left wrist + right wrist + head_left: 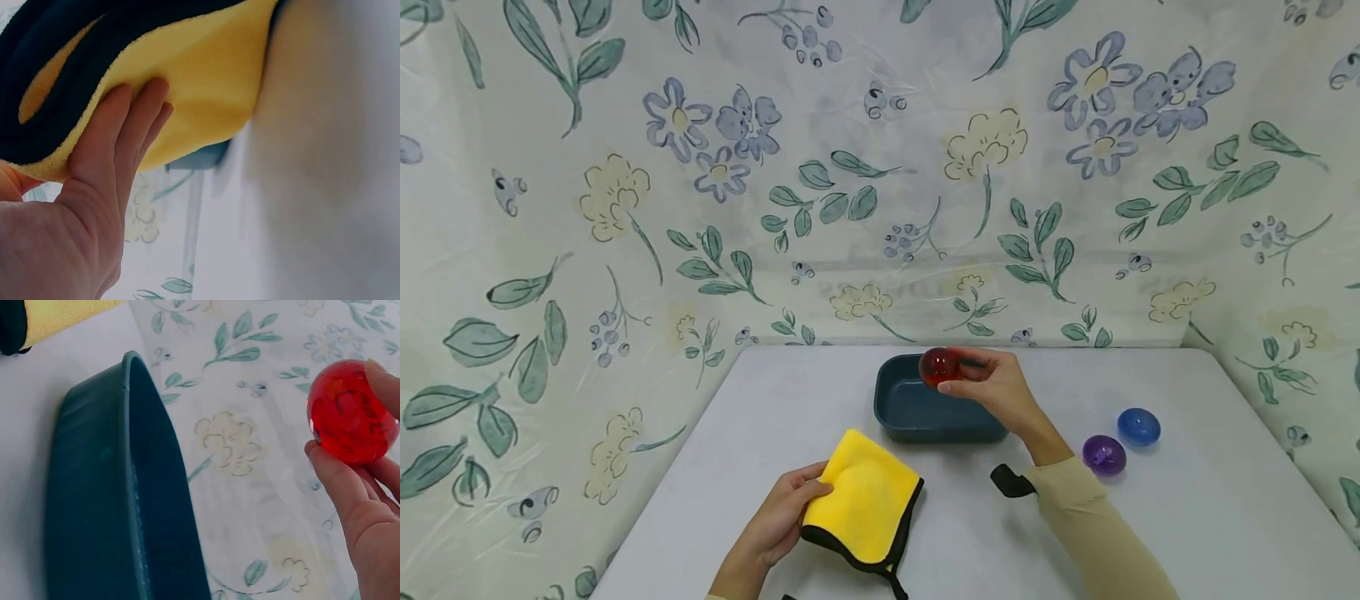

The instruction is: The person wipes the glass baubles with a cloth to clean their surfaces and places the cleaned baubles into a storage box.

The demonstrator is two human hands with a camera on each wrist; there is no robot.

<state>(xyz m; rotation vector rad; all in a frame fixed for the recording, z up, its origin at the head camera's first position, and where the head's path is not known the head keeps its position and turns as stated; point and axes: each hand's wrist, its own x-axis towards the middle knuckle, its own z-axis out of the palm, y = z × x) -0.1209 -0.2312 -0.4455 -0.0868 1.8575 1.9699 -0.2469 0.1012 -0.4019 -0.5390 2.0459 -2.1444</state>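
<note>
Red and see-through, the egg (938, 367) sits pinched in my right hand (992, 390), fingers curled round it, held above the far rim of the dark blue tub (917, 412), which stands near the counter's (1187, 517) far edge. My left hand (782, 517) grips the folded yellow cloth (865, 496) by its left side, thumb on top and fingers flat underneath, close to the near edge. A purple egg (1103, 455) and a blue egg (1138, 427) lie just beside each other toward the right edge, well apart from the tub.
</note>
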